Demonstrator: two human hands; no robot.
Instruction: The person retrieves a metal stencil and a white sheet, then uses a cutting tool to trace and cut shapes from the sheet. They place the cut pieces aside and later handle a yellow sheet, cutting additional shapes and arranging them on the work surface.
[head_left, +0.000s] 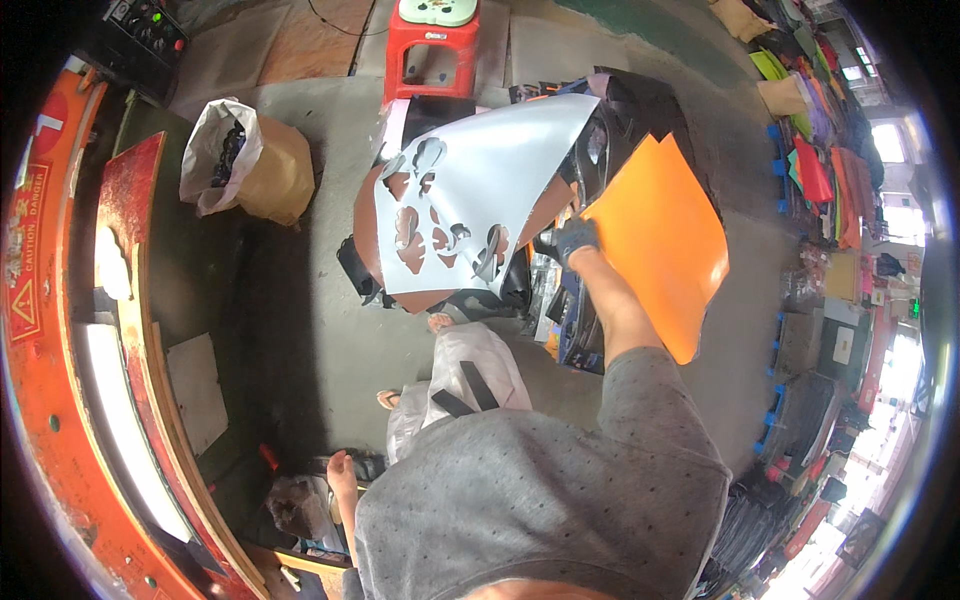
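Note:
My right hand (572, 238), in a dark glove with bare fingertips, is closed on the left edge of a bright orange sheet (660, 240). The sheet spreads out to the right of my forearm, its far edge notched. Just left of that hand lies a silver-grey sheet (500, 150) with several irregular shapes cut out of it. Brown sheet material (368, 235) shows beneath it and through the holes. Low on my left, my bare left hand (341, 468) hangs with its fingers loosely extended and nothing visible in it.
Dark material (640, 100) and a blue-edged crate (580, 345) lie under and around the sheets. Beyond stands a red stool (432, 60). A white-lined sack (250, 165) holds dark scraps. An orange machine frame (40, 300) runs along the left; stacked coloured sheets (830, 180) line the right.

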